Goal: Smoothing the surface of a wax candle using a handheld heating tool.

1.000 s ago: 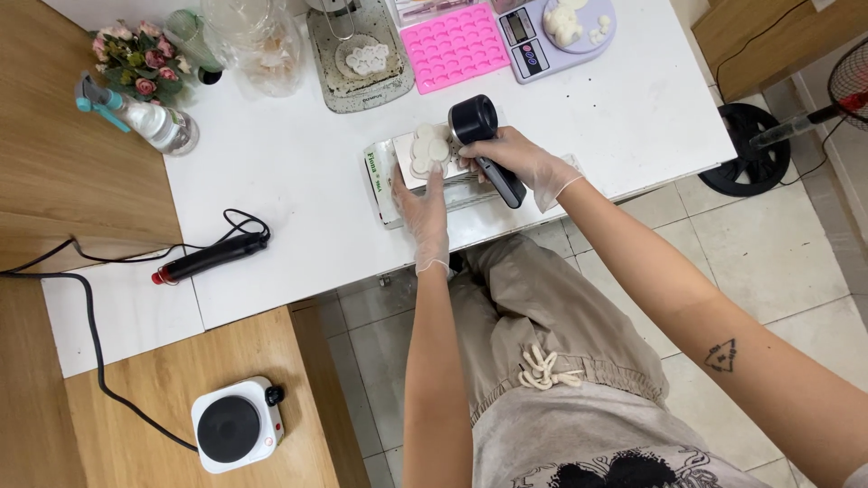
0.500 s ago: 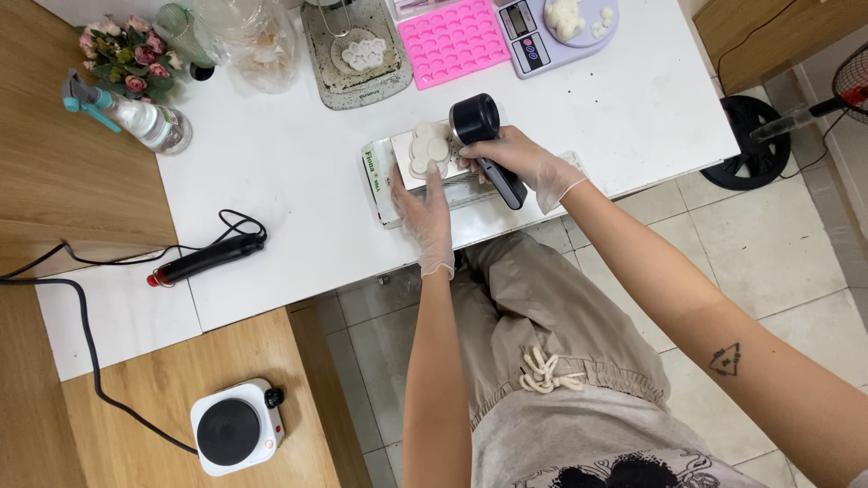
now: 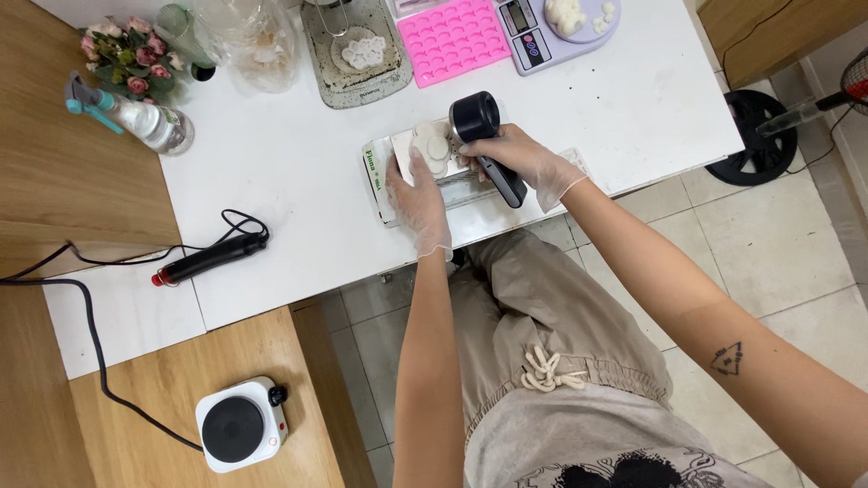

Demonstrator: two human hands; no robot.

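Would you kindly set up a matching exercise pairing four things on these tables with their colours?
Things:
1. mould tray
2. hot plate
3. spray bottle
4. tool in the right hand

Colours:
A. black, round head
B. pink
C. clear with teal nozzle
D. white with black disc

Pairs: 1-B, 2-D, 3-C, 4-A

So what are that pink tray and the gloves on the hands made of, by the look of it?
The pink tray looks like silicone: matte, soft-edged, with rows of small moulded cavities. The gloves on the left hand and right hand seem thin clear plastic or vinyl: see-through, slightly wrinkled, ending loosely at the wrist.
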